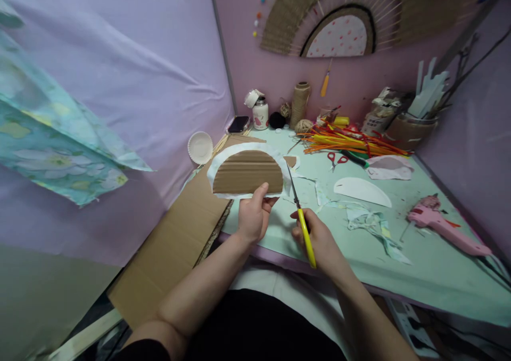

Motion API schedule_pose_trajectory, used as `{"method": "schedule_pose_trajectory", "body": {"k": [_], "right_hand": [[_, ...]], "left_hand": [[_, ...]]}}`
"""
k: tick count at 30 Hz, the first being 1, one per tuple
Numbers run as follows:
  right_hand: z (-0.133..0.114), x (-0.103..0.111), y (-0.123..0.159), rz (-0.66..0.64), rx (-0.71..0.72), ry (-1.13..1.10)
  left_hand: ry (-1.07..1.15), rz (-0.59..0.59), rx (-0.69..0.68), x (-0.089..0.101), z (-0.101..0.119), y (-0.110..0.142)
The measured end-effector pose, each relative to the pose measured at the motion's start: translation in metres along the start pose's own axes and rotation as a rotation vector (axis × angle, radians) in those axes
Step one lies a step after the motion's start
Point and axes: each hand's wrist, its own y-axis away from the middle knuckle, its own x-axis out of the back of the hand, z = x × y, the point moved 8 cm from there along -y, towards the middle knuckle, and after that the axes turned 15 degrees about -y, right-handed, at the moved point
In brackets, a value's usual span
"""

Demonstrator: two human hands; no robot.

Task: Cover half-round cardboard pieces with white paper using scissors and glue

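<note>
1. Below and right of the cardboard half-disc (247,172), the right hand (319,239) is closed around yellow-handled scissors (306,238).
2. The left hand (252,218) pinches its lower edge, thumb in front.
3. Trimming its cloth margin (247,146) would probably go best in short snips.
4. Fingers behind it are mostly hidden; blade gap unclear.

Matt, ridged cardboard half-disc (244,172)
</note>
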Motion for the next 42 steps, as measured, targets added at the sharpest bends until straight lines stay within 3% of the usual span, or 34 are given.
{"method": "schedule_pose_trajectory", "body": {"k": [14,42], "right_hand": [[-0.017,0.006,0.002,0.067,0.085,0.006],[0.002,0.016,-0.002,0.076,0.055,-0.032]], "left_hand": [[-0.016,-0.007,0.003,-0.001,0.000,0.002],[-0.040,-0.055,0.100,0.005,-0.008,-0.003]]}}
